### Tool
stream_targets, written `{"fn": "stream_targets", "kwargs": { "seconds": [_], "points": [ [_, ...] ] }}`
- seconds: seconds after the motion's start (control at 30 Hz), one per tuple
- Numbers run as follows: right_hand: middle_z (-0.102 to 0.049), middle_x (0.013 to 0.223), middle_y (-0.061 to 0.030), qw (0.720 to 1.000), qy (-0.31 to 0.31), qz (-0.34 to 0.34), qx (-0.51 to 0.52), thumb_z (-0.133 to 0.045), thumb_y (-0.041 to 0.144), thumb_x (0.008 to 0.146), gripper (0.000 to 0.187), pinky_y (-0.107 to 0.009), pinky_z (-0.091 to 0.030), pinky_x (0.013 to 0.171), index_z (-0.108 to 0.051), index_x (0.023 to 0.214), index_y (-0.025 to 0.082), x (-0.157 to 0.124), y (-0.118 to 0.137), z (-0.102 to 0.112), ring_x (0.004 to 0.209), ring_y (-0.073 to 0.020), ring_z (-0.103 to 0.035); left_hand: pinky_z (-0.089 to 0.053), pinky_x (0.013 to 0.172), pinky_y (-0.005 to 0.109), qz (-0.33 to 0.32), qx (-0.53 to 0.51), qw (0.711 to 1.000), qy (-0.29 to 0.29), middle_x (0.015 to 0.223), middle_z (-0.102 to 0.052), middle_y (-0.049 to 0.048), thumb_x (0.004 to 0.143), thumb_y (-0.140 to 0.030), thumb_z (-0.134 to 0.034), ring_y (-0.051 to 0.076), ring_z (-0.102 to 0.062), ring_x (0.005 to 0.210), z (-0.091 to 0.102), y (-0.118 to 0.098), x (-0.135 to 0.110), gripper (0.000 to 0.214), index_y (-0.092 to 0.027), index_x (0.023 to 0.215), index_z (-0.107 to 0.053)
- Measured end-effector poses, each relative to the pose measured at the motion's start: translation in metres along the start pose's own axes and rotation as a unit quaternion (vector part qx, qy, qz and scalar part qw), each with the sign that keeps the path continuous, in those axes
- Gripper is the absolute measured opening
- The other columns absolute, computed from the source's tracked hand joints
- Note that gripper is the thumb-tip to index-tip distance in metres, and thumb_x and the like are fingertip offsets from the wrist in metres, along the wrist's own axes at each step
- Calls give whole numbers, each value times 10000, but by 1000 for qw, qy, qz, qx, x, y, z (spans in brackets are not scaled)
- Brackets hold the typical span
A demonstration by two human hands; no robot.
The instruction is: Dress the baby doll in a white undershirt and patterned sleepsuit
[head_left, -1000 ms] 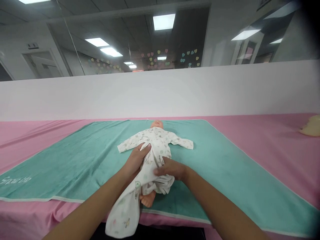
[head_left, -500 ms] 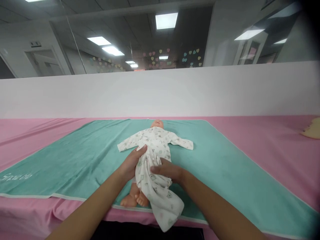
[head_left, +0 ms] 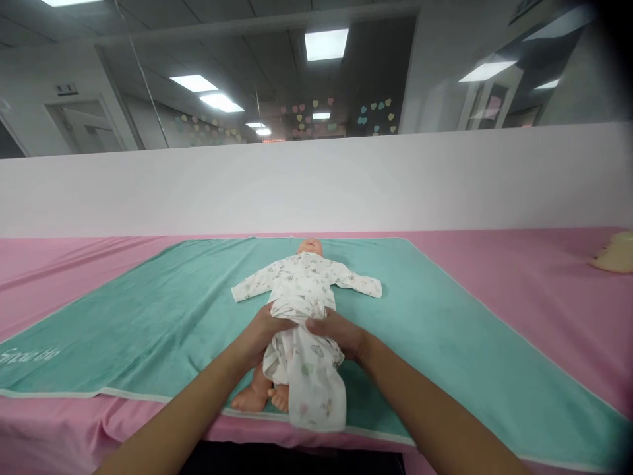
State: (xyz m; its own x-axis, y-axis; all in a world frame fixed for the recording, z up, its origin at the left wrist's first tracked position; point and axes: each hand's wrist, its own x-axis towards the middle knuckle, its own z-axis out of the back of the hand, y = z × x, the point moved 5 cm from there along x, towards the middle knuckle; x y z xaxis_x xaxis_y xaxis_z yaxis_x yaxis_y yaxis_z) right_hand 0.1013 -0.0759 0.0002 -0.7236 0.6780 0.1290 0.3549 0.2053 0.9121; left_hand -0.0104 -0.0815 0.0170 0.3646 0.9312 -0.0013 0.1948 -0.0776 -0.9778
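A baby doll (head_left: 310, 247) lies on its back, head away from me, in a white printed long-sleeved top (head_left: 302, 277). White printed baby pants (head_left: 316, 389) are bunched around its hips and thighs, and one pant leg hangs flat toward the front edge. On the left side, my left hand (head_left: 262, 333) grips the pants, its thumb over the cloth. My right hand (head_left: 341, 330) grips them from the opposite side, thumb pointing inward. The doll's bare feet (head_left: 251, 398) stick out at the left; cloth covers part of one. My fingers are largely hidden beneath the fabric.
Under the doll is a teal towel (head_left: 420, 356) with a white edge, spread over a pink cloth (head_left: 519, 277). A low white wall (head_left: 316, 185) runs along the back. At the far right sits a pale yellow object (head_left: 614, 254), partly cut off.
My hands have drawn level on both sides of the pants. The waist cloth is now bunched across the hips, and the loose pant leg has swung left and hangs straighter.
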Motion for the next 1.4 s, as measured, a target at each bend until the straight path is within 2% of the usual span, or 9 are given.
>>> {"fn": "stream_targets", "kwargs": {
  "seconds": [0.13,0.27,0.47,0.57,0.67,0.77,0.97,1.17,1.4],
  "points": [
    [-650,923,-52,989,66,-92,-95,-803,237,522,511,-341,-484,783,-629,999,174,-3,-6,-8,865,-197,-601,-490,646,328,-28,-73,996,-35,845,-677,108,595,-118,-603,249,-628,735,5,6,5,398,-107,991,-645],
    [-653,946,-54,988,53,-101,-109,-803,238,513,519,-351,-486,793,-627,999,184,-2,-4,-8,886,-205,-599,-487,680,345,15,-62,998,-14,846,-678,120,639,-159,-601,257,-628,763,9,4,2,382,-106,1016,-638],
    [-642,982,-85,996,-73,35,-31,-730,338,637,449,-383,-448,847,-620,1028,146,3,6,12,893,-211,-598,-460,791,360,68,125,981,130,949,-655,94,635,-244,-710,264,-588,908,-2,-11,-18,464,-163,1081,-611],
    [-640,969,-75,998,-53,5,-35,-716,379,651,445,-380,-448,829,-620,1030,166,3,3,8,863,-202,-600,-464,755,339,41,172,983,53,925,-655,75,658,-254,-688,250,-590,866,0,-14,-19,379,-169,1022,-626],
    [-642,941,-50,994,27,-49,-91,-755,327,604,443,-353,-449,820,-632,1004,183,0,-1,-5,870,-190,-588,-464,661,295,4,101,993,-57,812,-643,62,688,-255,-645,212,-590,751,7,-12,-15,260,-140,920,-617],
    [-647,900,-31,987,55,-75,-133,-794,224,525,436,-332,-451,805,-652,935,178,-2,-6,-9,879,-188,-579,-409,533,230,-25,71,991,-109,672,-579,3,665,-198,-622,139,-525,587,11,-12,-11,171,-144,817,-568],
    [-667,921,-68,996,-78,19,38,-678,204,630,342,-359,-475,778,-645,967,152,0,-2,10,843,-217,-612,-419,647,236,-65,221,968,-98,817,-603,0,683,-197,-573,161,-537,735,11,-24,-9,265,-180,947,-557],
    [-674,939,-98,989,-59,24,136,-641,156,634,403,-375,-481,779,-624,1035,126,0,-4,9,848,-236,-625,-428,767,285,-100,385,911,-110,981,-620,24,752,-207,-472,206,-555,876,11,-25,-15,321,-210,1062,-559],
    [-672,901,-88,994,-75,38,67,-644,169,671,391,-345,-486,734,-614,1057,116,2,-5,8,820,-219,-620,-428,893,333,-63,252,966,-20,1272,-480,68,810,-347,-508,237,-482,1116,2,-33,-24,531,-215,1302,-359]
  ]
}}
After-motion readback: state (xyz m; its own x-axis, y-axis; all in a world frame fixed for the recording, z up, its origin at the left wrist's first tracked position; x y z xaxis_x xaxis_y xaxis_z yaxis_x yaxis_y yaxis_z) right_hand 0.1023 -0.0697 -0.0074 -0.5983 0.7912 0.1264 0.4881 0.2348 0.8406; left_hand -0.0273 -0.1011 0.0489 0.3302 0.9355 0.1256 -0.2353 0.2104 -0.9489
